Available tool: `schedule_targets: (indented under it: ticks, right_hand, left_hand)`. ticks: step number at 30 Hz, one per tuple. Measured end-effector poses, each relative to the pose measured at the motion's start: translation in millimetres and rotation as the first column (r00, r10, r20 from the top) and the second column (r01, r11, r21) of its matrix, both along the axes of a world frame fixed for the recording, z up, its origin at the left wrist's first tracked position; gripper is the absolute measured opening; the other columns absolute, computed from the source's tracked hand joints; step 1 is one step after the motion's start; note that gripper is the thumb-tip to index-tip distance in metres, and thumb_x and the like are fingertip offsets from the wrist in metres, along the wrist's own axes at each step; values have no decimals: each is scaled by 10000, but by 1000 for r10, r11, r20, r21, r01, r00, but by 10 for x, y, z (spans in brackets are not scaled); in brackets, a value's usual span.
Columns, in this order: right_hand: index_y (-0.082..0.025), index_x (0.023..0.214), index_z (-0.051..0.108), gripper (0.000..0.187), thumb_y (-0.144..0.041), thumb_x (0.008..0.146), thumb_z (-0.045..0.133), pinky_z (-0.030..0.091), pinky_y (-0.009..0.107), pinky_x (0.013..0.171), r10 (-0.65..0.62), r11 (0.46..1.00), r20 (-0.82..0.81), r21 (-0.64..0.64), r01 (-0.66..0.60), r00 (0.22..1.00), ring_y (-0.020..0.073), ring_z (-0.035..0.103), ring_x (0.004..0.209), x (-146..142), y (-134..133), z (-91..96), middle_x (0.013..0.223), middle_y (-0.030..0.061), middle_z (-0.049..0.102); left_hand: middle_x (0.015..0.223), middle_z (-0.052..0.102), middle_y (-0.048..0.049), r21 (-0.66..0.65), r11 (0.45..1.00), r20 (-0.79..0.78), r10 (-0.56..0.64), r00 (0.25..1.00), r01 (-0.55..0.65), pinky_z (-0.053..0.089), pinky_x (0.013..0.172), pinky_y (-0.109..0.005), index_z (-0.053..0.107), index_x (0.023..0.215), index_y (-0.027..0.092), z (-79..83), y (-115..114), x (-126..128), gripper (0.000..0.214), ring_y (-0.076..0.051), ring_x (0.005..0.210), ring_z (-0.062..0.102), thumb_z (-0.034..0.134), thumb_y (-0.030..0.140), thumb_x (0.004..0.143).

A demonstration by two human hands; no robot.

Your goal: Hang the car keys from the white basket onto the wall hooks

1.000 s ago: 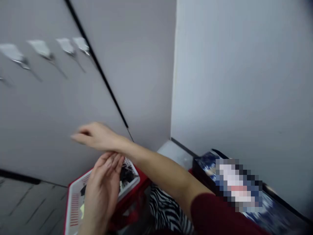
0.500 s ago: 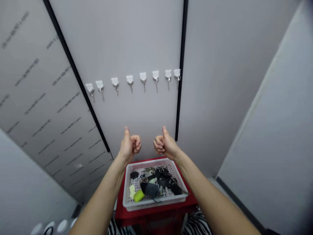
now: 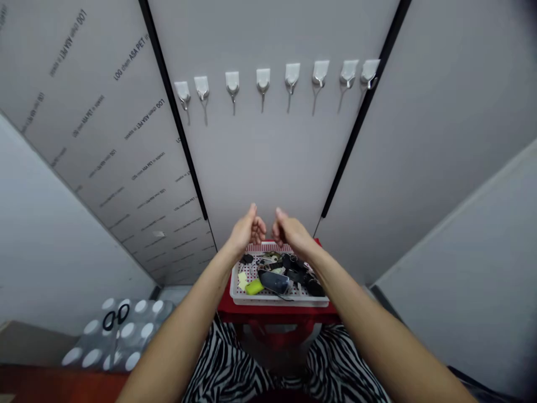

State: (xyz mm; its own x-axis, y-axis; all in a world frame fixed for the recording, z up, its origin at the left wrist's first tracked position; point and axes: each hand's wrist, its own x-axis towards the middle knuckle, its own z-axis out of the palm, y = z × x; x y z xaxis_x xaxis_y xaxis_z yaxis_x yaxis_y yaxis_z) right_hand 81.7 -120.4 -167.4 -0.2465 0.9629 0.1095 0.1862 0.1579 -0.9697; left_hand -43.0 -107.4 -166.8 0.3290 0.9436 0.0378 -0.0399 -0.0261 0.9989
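Note:
My left hand (image 3: 246, 229) is raised over the far left part of a white plastic basket (image 3: 281, 301), thumb up and fingers loosely curled and apart, holding nothing. Facing it across a small gap, my right hand (image 3: 291, 232) has its thumb up too, with the fingers half uncurled and a little blurred; nothing shows in it. Below them, the basket holds a jumble of keys and black key fobs (image 3: 296, 274), a dark glossy oblong item (image 3: 273, 281), a lime-green item (image 3: 254, 287) and pale yellow paper pieces (image 3: 242, 280). Neither hand visibly touches these contents.
The basket stands on a red stool (image 3: 226, 305) between knees in zebra-striped cloth (image 3: 226, 358). Several white adhesive hooks (image 3: 263, 78) line the grey wall panel (image 3: 268, 157) ahead. At lower left, black-handled scissors (image 3: 116, 319) lie on a pack of white-capped bottles (image 3: 140, 330).
Both hands have come closer together and lower toward the basket, their fists loosening from a thumbs-up. The view has tilted down and shifted, bringing the scissors and bottle pack into sight.

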Motion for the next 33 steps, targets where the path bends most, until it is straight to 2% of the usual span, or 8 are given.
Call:
schedule_targets:
  ticks: [2, 5, 9, 14, 20, 24, 29, 33]
  right_hand:
    - [-153, 472, 441, 412, -536, 601, 366, 271, 208, 422, -19, 992, 307, 124, -20, 951, 76, 378, 414, 7, -117, -191, 427, -18, 428]
    - [-163, 656, 543, 300, -423, 506, 538, 305, 255, 561, -66, 950, 679, 267, -162, 732, 148, 442, 638, 37, -310, -433, 654, 31, 532]
    - [-182, 763, 540, 285, -289, 500, 557, 292, 289, 642, -153, 924, 829, 313, -220, 538, 184, 426, 744, 97, -411, -544, 774, 55, 528]
    - [-181, 699, 479, 186, -218, 521, 519, 308, 236, 585, -178, 948, 709, 309, -73, 683, 140, 438, 665, 200, -353, -595, 682, 9, 510]
    - [-180, 630, 370, 110, -248, 600, 451, 327, 216, 538, -239, 966, 265, 161, 202, 934, 101, 420, 560, 266, -313, -672, 574, -35, 428]
    - [-178, 672, 362, 122, -271, 627, 427, 351, 234, 571, -186, 982, 14, 35, 185, 983, 108, 446, 583, 261, -322, -606, 589, -22, 467]
    - [-184, 676, 368, 105, -196, 600, 439, 357, 239, 589, -51, 992, 76, 123, 41, 996, 113, 455, 617, 153, -385, -494, 647, -14, 481]
    - [-186, 656, 391, 149, -88, 549, 426, 323, 262, 732, -30, 938, 275, 339, -68, 961, 133, 443, 807, 56, -450, -460, 855, 16, 493]
  left_hand:
    - [432, 460, 13, 79, 995, -174, 79, 982, -66, 280, 423, -191, 460, 509, 137, -220, -16, -91, 405, -66, 388, 392, 328, 501, 627]
    - [539, 521, -8, 259, 959, -428, 222, 876, -117, 309, 499, -205, 511, 581, 137, -548, -101, -183, 279, -98, 508, 446, 402, 388, 629]
    - [719, 567, -20, 446, 895, -609, 285, 740, 22, 306, 591, -220, 547, 711, 181, -760, -286, -162, 244, -131, 665, 476, 344, 312, 681]
    - [746, 573, -18, 468, 878, -661, 269, 701, 104, 298, 608, -216, 549, 762, 205, -735, -404, -110, 324, -132, 688, 481, 248, 320, 727]
    - [750, 578, -4, 394, 916, -657, 219, 721, 81, 308, 602, -217, 549, 811, 228, -741, -394, -117, 280, -138, 682, 482, 332, 352, 683]
    - [744, 577, -11, 389, 918, -615, 197, 763, 76, 302, 616, -240, 555, 785, 223, -720, -400, -86, 281, -152, 679, 474, 381, 399, 651]
    - [650, 539, -40, 35, 998, -148, -44, 988, 50, 334, 566, -220, 538, 705, 141, -694, -373, 33, 407, -119, 612, 470, 286, 460, 680]
    - [670, 522, -33, -254, 964, 315, 9, 949, 75, 351, 563, -214, 506, 761, 132, -728, -364, 107, 431, -97, 602, 470, 299, 496, 661]
